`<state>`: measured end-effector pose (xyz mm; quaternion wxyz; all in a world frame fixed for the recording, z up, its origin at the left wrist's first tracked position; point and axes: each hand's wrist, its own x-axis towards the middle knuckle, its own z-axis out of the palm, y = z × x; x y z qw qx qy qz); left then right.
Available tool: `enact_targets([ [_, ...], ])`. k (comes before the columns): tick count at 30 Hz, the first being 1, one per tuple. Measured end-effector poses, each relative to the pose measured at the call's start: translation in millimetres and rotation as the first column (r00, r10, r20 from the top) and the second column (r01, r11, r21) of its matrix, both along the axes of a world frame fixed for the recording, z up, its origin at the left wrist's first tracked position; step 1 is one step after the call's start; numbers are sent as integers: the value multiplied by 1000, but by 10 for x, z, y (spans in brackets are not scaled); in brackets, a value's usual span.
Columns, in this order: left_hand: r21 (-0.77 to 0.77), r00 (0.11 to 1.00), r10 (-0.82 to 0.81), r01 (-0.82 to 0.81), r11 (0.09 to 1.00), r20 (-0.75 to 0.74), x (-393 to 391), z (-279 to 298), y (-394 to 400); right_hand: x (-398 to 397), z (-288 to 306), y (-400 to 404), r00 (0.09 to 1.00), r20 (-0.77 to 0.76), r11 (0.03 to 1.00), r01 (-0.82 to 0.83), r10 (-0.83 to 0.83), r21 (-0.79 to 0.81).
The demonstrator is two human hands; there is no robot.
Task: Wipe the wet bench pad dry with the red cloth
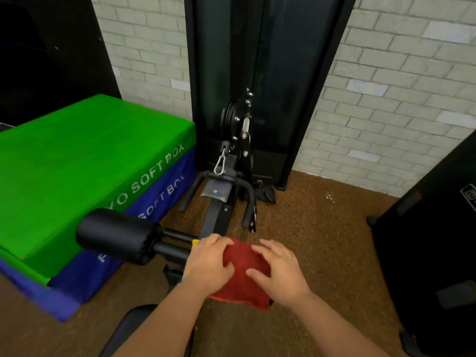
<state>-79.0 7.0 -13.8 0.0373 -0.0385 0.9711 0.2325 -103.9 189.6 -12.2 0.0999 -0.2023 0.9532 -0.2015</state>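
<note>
Two hands (208, 264), one red cloth (244, 279) (folded)
</note>
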Motion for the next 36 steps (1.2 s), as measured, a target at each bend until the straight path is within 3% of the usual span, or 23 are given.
enact_targets([
  [2, -50, 983, -136, 143, 988, 126, 12, -43, -58, 25, -81, -9, 987, 99, 983, -138, 126, 122],
  [6, -235, 929, -228, 300, 925, 290, -13, -31, -115, -1, -161, -76, 984, 114, 957, -163, 138, 240],
  [11, -366, 951, -176, 262, 893, 252, -33, -52, 19, -32, -140, -163, 988, 91, 940, -148, 126, 307],
  [36, -439, 959, -140, 239, 866, 245, 0, -74, 134, -29, -121, -232, 993, 82, 931, -113, 91, 347],
])
